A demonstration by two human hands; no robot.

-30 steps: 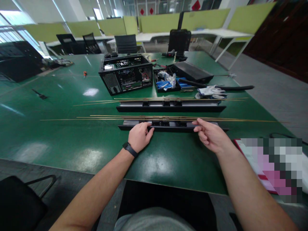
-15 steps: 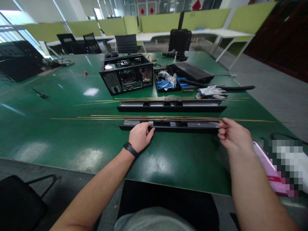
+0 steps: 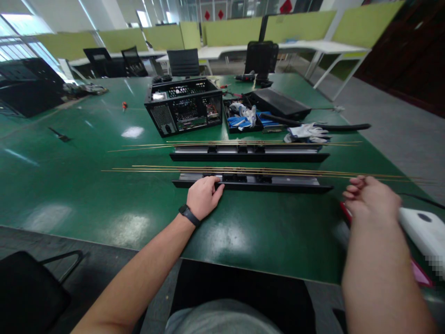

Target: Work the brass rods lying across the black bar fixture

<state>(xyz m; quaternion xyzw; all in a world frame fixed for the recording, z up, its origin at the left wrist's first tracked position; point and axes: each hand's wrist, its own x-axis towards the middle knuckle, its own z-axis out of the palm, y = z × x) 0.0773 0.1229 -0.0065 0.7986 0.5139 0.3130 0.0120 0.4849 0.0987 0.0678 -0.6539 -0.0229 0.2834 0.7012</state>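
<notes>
My left hand [image 3: 204, 198], with a dark band on the wrist, grips the near edge of the closer long black rail [image 3: 278, 188] between thumb and fingers. Several thin brass-coloured rods [image 3: 156, 171] lie lengthwise along this rail and stick out past both its ends. Beyond the rail's right end, my right hand [image 3: 373, 200] is closed with fingertips pinched on one of these rods; the exact grip is partly hidden. A second black rail [image 3: 250, 157] lies parallel behind, with more thin rods [image 3: 142, 146] along its far side.
An opened computer case [image 3: 187, 109] stands behind the rails. To its right are a tray with gloves [image 3: 243, 116], a black flat box [image 3: 278, 102] and another glove [image 3: 308, 133]. A white object [image 3: 422, 232] lies beside my right forearm. A brush [image 3: 60, 135] lies far left.
My right hand has moved right, away from the rail's end. One rod has slid right with it, its left tip now nearer the rail. My left hand stays in place.
</notes>
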